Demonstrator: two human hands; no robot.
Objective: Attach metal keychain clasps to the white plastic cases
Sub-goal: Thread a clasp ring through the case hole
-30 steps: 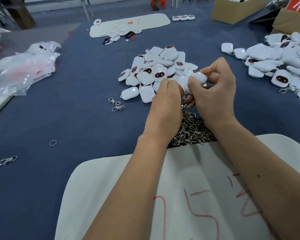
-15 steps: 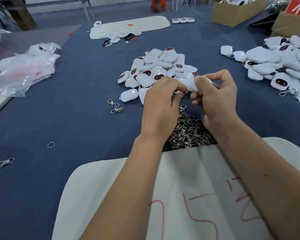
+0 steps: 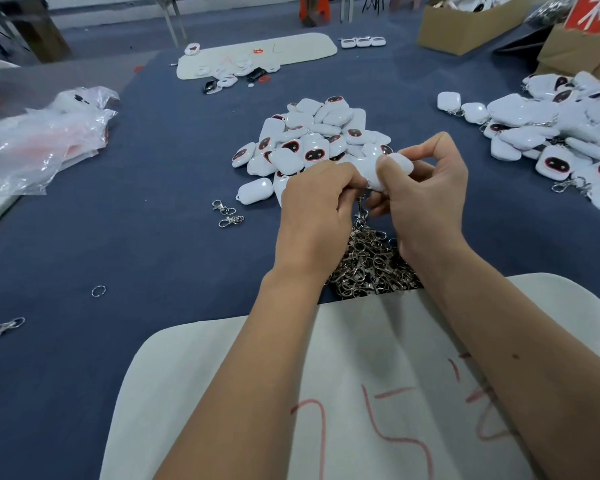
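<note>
Nearest the camera, a white sheet with red markings lies on the blue tabletop, both forearms crossing over it. Just beyond its far edge sits a heap of metal clasps. Above that heap the left hand and right hand meet around one white case: the right grip is grasping the case between thumb and fingers, while the left grip is curled and pinched at the case's lower edge, where a clasp hangs down; what the left fingertips hold cannot be told. Loose clasps lie to the left, with a single ring nearer left. Directly behind the hands is a pile of white cases. A second pile of cases, clasps showing among them, lies far right; plastic bags far left; a cardboard box farthest.
</note>
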